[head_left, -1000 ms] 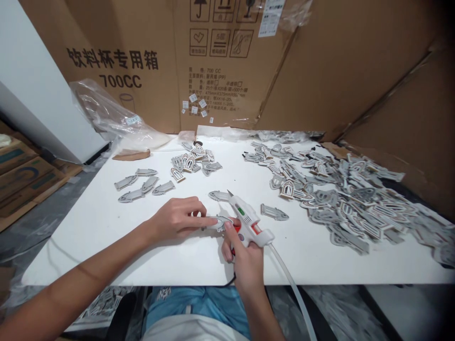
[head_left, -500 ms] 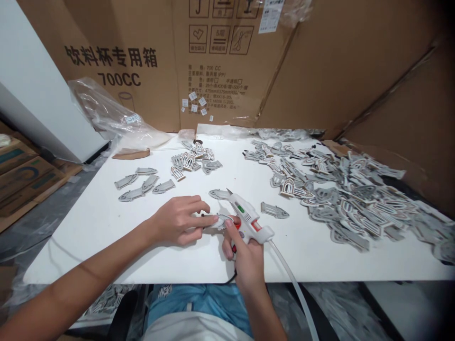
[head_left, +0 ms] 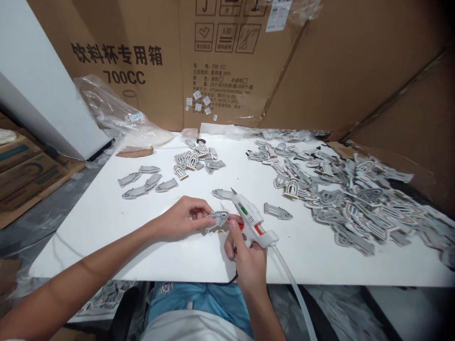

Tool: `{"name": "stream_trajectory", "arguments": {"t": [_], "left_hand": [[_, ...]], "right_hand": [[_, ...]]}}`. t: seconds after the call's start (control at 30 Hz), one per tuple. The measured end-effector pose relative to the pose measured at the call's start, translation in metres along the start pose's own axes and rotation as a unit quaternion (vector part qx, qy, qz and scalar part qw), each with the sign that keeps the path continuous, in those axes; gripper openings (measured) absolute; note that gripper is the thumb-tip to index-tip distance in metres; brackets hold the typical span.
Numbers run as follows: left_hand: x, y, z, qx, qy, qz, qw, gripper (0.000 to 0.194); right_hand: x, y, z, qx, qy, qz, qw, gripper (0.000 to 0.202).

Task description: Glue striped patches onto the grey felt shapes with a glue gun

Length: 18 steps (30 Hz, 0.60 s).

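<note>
Between the thumb and fingers of my left hand (head_left: 187, 218) is a small grey arch-shaped piece (head_left: 219, 219), tilted above the table. My right hand (head_left: 246, 253) is wrapped round a white hot glue gun (head_left: 250, 215) with a red trigger and a green patch on its side. Its nozzle points away and up to the left, apart from the held piece. A translucent glue stick (head_left: 295, 289) trails from the gun's back end. Beyond the nozzle lies one loose grey piece (head_left: 222, 194), and another grey piece (head_left: 277, 211) lies right of the gun.
A large heap of grey and white pieces (head_left: 355, 203) covers the right of the white table (head_left: 170, 260). A smaller pile (head_left: 197, 156) lies at the back, with several single pieces (head_left: 149, 182) to its left. Plastic film (head_left: 117, 116) and a cardboard box (head_left: 227, 71) stand behind.
My left hand has turned the small piece so that it tilts up and shows more of its face. My right thumb no longer overlaps it. The glue gun stays in my right hand.
</note>
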<state>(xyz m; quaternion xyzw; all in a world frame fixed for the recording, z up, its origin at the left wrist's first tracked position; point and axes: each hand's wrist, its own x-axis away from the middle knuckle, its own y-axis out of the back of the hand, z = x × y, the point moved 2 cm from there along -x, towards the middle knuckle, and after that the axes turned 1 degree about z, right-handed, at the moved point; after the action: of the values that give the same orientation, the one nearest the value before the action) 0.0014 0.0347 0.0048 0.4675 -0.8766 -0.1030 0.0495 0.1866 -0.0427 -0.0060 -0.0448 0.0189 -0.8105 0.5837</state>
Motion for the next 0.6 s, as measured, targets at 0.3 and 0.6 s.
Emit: {"name": "stream_trajectory", "arguments": {"t": [0.3,0.6], "left_hand": [[-0.009,0.011,0.003,0.167,0.03,-0.176,0.97,0.049],[-0.008,0.005,0.004,0.166,0.019,-0.166,0.972,0.045]], "right_hand": [[0.003,0.005,-0.007,0.09,-0.033,0.044,0.994,0.053],[0.005,0.005,-0.002,0.203,-0.018,0.085,0.975,0.049]]}}
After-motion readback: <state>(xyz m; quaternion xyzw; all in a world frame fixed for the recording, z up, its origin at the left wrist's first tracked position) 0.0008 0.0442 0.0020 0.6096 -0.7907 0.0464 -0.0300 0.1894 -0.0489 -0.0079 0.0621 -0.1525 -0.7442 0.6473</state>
